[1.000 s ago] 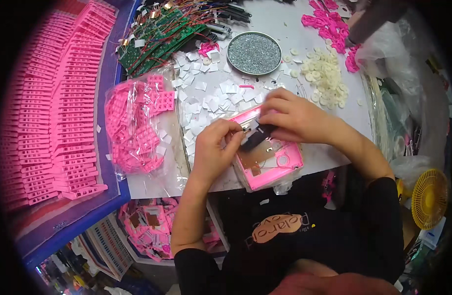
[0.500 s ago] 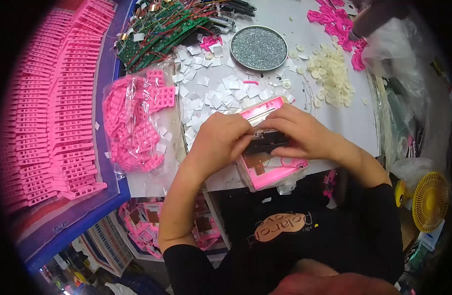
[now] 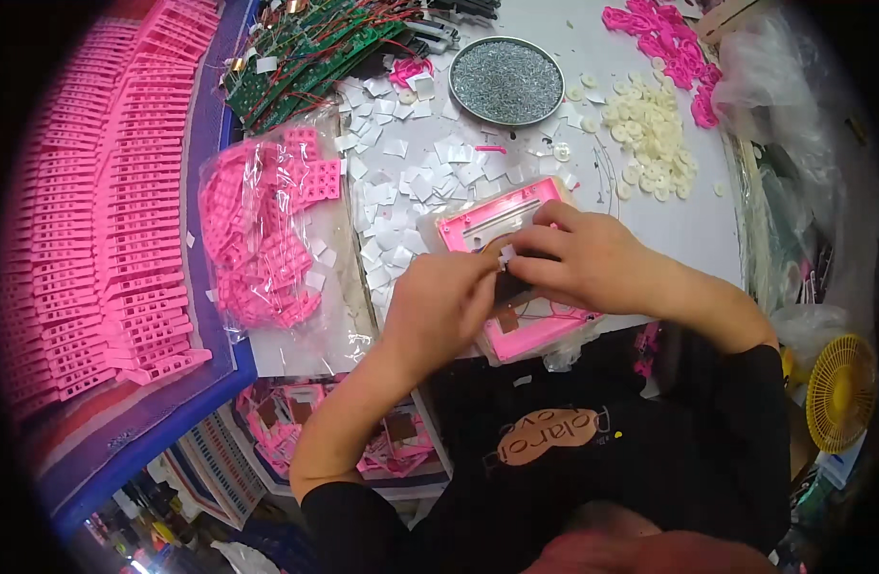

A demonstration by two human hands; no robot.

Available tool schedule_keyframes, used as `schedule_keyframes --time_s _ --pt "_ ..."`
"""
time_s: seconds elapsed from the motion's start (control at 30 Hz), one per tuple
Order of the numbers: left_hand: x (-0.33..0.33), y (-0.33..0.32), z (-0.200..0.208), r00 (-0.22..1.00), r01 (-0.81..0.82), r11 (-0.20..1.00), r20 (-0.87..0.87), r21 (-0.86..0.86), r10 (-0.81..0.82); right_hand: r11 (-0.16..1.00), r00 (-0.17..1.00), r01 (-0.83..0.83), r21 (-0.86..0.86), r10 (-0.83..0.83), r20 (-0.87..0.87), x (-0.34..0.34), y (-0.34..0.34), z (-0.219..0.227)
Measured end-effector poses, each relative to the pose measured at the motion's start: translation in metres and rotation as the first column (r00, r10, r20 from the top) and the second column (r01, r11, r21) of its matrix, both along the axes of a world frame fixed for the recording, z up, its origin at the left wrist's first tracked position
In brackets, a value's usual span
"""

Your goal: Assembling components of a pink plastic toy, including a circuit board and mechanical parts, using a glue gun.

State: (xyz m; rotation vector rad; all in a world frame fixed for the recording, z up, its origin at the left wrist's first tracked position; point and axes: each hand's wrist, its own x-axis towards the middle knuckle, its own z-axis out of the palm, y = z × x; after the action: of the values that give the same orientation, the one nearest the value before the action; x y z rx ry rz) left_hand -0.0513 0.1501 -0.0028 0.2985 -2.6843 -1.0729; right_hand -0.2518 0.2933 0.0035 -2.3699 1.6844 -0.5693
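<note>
A pink plastic casing (image 3: 509, 212) with a slotted panel lies on a clear plastic bag at the table's near edge, partly under both hands. Over its middle, my right hand (image 3: 593, 260) pinches a small white square piece (image 3: 506, 254) between thumb and fingers. My left hand (image 3: 438, 304) is closed beside it, fingertips meeting the right hand's; whatever they grip is hidden. Under the fingers shows part of a dark component (image 3: 509, 287) inside the casing. Thin wires run near its lower end.
Many white paper squares (image 3: 396, 206) lie left of the casing. Beyond stands a round tin of small screws (image 3: 506, 81). Cream discs (image 3: 650, 134) and pink parts (image 3: 664, 43) sit right; green circuit boards (image 3: 315, 62), bagged pink parts (image 3: 263, 230) and stacked pink pieces (image 3: 143, 191) left.
The dark component held up between my hands now sits lower in the casing, mostly covered. A small white piece has appeared at my fingertips. More of the casing's far end shows.
</note>
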Motion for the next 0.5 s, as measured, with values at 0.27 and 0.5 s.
schedule_keyframes --time_s 0.27,0.5 --pt "-0.023 -0.015 0.003 0.935 -0.195 0.864 0.353 0.465 0.021 0.995 0.995 0.036 0.089 -0.028 -0.091 0.012 0.003 0.020" --pt "-0.037 -0.023 0.006 0.918 -0.134 0.899 0.393 0.417 -0.046 0.992 0.899 0.091 -0.090 -0.120 -0.421 0.039 0.012 0.025"
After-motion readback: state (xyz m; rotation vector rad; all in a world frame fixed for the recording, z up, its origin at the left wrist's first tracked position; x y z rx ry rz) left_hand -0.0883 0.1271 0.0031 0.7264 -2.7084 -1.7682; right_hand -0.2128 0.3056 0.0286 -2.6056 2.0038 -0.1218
